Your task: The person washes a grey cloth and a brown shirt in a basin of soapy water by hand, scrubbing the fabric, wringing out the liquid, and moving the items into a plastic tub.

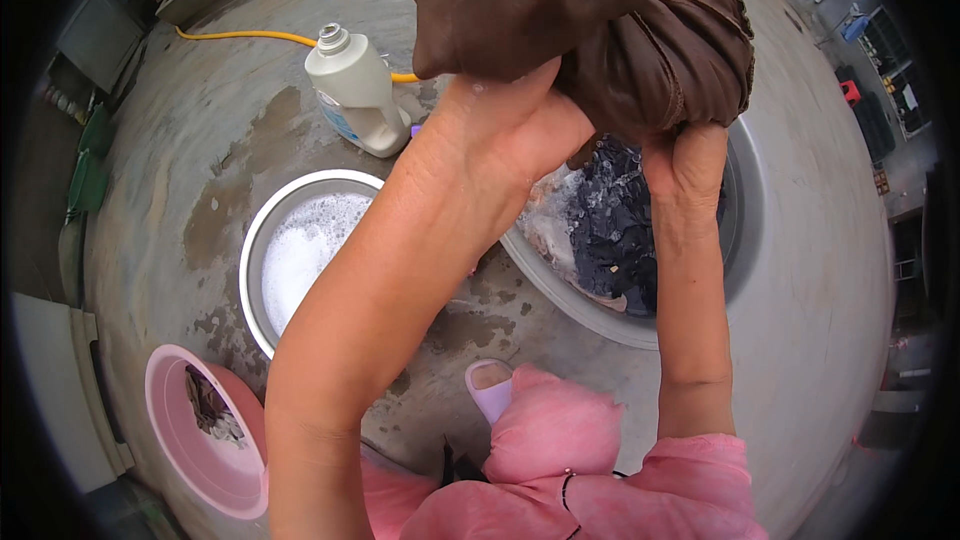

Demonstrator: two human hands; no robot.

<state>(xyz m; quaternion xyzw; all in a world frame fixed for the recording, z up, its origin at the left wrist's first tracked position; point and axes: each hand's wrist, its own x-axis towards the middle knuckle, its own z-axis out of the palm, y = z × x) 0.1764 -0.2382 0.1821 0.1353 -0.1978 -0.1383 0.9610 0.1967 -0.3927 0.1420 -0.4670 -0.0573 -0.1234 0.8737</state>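
Up in front of me, both hands hold a bunched brown garment [655, 55] with stitched seams. It is dark and creased, and I cannot make out what kind of garment it is. My left hand [530, 125] grips its lower left part, the fingers mostly hidden by the cloth. On the other side, my right hand [688, 165] is closed on the lower right part, its fingertips also out of sight behind the cloth. Beneath the garment is a large grey metal basin [745, 240] with dark clothes [620, 225] soaking in water, partly covered by my arms.
Left of the large basin, a smaller metal basin [262, 325] contains white suds [310, 250]. A pink tub [180, 450] with some cloth stands at lower left. Behind the suds is an uncapped white detergent jug [350, 80], near a yellow hose [240, 35]. The concrete floor has wet patches.
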